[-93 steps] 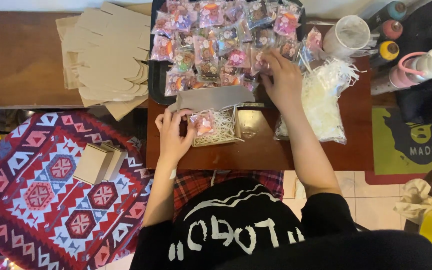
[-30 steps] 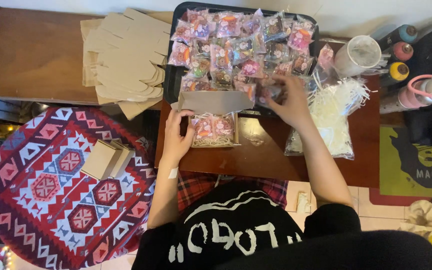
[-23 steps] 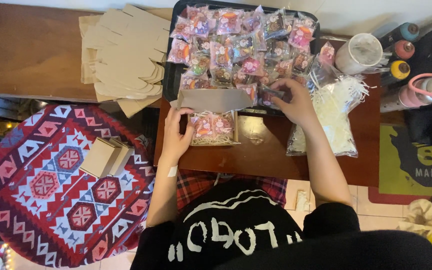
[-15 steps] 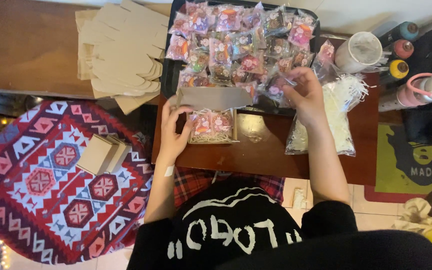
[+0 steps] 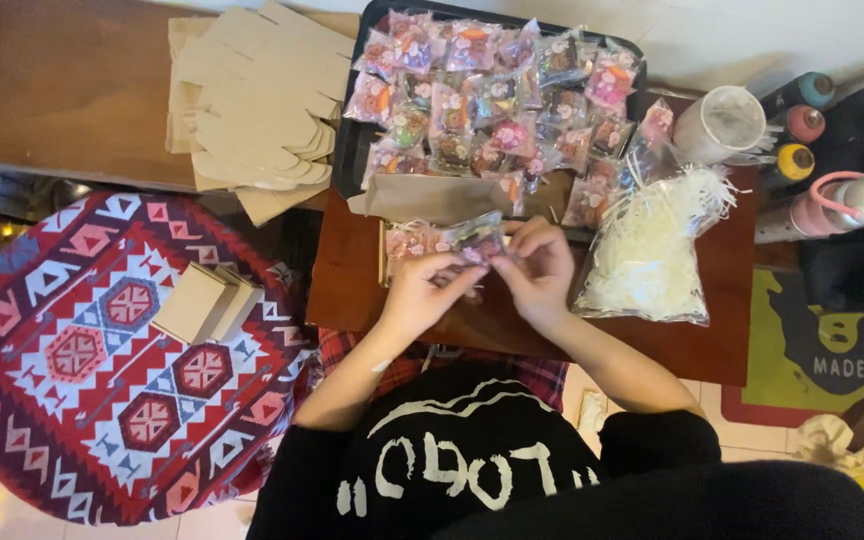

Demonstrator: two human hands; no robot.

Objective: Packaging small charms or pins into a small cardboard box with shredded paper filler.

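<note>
Both hands meet over a small open kraft box on the dark wooden table. The box holds white paper shred and a pink wrapped packet. My left hand and my right hand together pinch a small clear wrapped packet just above the box's right side. The box's lid flap stands open behind it. Just beyond lies a black tray filled with several colourful wrapped packets.
A clear bag of white paper shred lies right of my hands. Flat kraft box blanks are stacked at the far left. Folded kraft boxes sit on a red patterned round cushion. A white cup and bottles stand far right.
My right hand came back from the tray with a wrapped packet and joined my left hand over the open box. The left hand shifted from the box's edge to the packet.
</note>
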